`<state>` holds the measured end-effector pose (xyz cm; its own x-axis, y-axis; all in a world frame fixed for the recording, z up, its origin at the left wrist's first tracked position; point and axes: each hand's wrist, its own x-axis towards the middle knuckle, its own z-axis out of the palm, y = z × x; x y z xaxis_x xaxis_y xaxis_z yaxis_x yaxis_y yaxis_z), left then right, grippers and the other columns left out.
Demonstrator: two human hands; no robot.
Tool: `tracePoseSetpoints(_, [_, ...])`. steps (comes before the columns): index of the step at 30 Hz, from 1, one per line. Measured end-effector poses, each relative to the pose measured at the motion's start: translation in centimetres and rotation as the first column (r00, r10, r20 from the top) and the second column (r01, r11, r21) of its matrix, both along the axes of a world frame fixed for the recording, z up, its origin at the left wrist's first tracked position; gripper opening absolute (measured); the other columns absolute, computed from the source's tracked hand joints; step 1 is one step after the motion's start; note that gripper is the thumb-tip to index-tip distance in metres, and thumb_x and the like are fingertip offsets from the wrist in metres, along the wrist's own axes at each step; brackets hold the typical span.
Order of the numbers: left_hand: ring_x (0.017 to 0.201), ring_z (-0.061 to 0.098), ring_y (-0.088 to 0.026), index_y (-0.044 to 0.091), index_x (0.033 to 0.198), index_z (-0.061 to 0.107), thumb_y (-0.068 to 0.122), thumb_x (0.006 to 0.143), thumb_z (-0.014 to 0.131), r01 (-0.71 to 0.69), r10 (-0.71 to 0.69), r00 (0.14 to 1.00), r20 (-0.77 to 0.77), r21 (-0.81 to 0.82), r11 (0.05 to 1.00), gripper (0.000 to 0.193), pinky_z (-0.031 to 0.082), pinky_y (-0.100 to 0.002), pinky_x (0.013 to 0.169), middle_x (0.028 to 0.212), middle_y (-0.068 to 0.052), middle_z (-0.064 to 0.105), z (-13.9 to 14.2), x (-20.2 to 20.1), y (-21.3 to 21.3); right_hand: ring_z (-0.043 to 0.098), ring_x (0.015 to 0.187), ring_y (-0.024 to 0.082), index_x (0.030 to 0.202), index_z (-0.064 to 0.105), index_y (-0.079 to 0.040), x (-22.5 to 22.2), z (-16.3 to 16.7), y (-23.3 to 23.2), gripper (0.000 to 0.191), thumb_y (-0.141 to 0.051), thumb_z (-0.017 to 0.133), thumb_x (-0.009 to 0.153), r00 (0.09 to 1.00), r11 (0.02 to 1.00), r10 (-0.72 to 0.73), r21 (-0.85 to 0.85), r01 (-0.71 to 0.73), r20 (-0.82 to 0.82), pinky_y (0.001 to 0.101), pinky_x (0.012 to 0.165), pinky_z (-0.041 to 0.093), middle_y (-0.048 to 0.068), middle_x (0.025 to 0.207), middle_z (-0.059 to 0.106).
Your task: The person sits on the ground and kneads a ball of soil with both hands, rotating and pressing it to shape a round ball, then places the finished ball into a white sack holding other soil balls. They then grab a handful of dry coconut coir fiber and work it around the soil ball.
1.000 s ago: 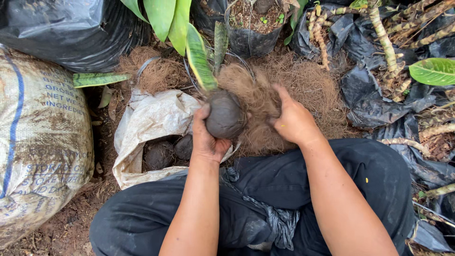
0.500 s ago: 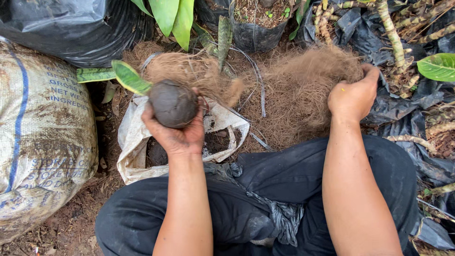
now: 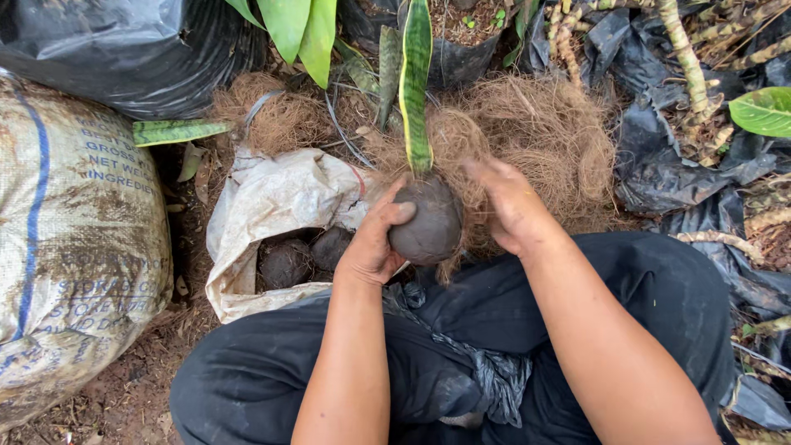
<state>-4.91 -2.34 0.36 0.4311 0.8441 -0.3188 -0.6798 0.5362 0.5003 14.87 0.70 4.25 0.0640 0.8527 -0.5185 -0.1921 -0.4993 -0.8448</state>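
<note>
The dark round soil ball (image 3: 428, 224) with its tall green-and-yellow leaf (image 3: 414, 86) sits cupped in the left hand (image 3: 372, 239), fingers curled around it. The right hand (image 3: 511, 206), fingers loosely spread, presses brown coconut fibre (image 3: 544, 132) against it. Left of the hands, a crumpled white sack (image 3: 272, 198) holds more balls. Half a second ago the right hand was out grabbing fibre; now it's back.

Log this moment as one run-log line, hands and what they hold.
left hand: grips soil ball with leaf | right hand: on coconut fibre | white sack: holds more balls
</note>
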Motion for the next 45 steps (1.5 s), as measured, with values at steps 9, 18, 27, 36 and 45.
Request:
tracePoseSetpoints(9, [0.12, 0.063, -0.033, 0.006, 0.143, 0.047, 0.028, 0.086, 0.065, -0.209, 0.207, 0.978, -0.029, -0.092, 0.974, 0.064, 0.054, -0.053, 0.102, 0.133, -0.016, 0.06, 0.8, -0.2, 0.9, 0.072, 0.106, 0.022, 0.127, 0.065, 0.003, 0.8, -0.2, 0.6, 0.04, 0.007, 0.064, 0.087, 0.9, 0.913, -0.177, 0.407, 0.0, 0.398, 0.037, 0.099, 0.055, 0.014, 0.117, 0.075])
tracePoseSetpoints(18, [0.12, 0.065, -0.03, 0.014, 0.139, 0.051, 0.028, 0.086, 0.064, -0.293, 0.284, 0.956, -0.072, -0.172, 0.941, 0.056, 0.053, -0.052, 0.103, 0.133, -0.011, 0.063, 0.7, 0.4, 0.6, 0.059, 0.126, 0.02, 0.148, 0.044, -0.01, 0.4, -0.9, -0.2, 0.069, 0.0, 0.067, 0.084, 0.972, 0.941, 0.073, 0.34, 0.007, -0.222, 0.0339, 0.11, 0.047, 0.004, 0.134, 0.064])
tracePoseSetpoints(27, [0.117, 0.066, -0.034, 0.008, 0.138, 0.052, 0.036, 0.084, 0.064, -0.449, 0.447, 0.892, -0.067, -0.251, 0.858, 0.061, 0.054, -0.054, 0.1, 0.13, -0.016, 0.064, 1.5, -0.4, 1.3, 0.066, 0.119, 0.024, 0.136, 0.058, -0.001, 2.2, -1.9, 0.7, 0.044, -0.004, 0.071, 0.094, 0.954, 0.944, 0.092, 0.329, 0.007, -0.285, 0.0434, 0.11, 0.052, 0.01, 0.129, 0.068])
tracePoseSetpoints(36, [0.123, 0.063, -0.033, 0.011, 0.157, 0.032, 0.027, 0.079, 0.066, -0.068, 0.069, 0.998, -0.001, -0.116, 0.991, 0.086, 0.053, -0.053, 0.103, 0.143, -0.016, 0.056, 1.7, -0.9, -0.2, 0.068, 0.108, 0.017, 0.132, 0.061, -0.004, 2.4, -0.4, 0.0, 0.039, -0.02, 0.062, 0.096, 0.953, 0.933, 0.293, 0.241, -0.267, -0.078, 0.0368, 0.096, 0.055, 0.006, 0.12, 0.073])
tracePoseSetpoints(45, [0.116, 0.065, -0.037, 0.004, 0.149, 0.042, 0.034, 0.08, 0.064, -0.285, 0.283, 0.959, -0.034, -0.109, 0.952, 0.078, 0.055, -0.055, 0.099, 0.134, -0.022, 0.058, 2.3, -1.0, 0.0, 0.061, 0.084, 0.015, 0.1, 0.066, 0.004, 3.8, -0.7, 1.4, 0.004, 0.004, 0.067, 0.096, 0.882, 0.923, 0.032, 0.325, -0.207, 0.471, 0.0322, 0.078, 0.051, 0.009, 0.093, 0.068])
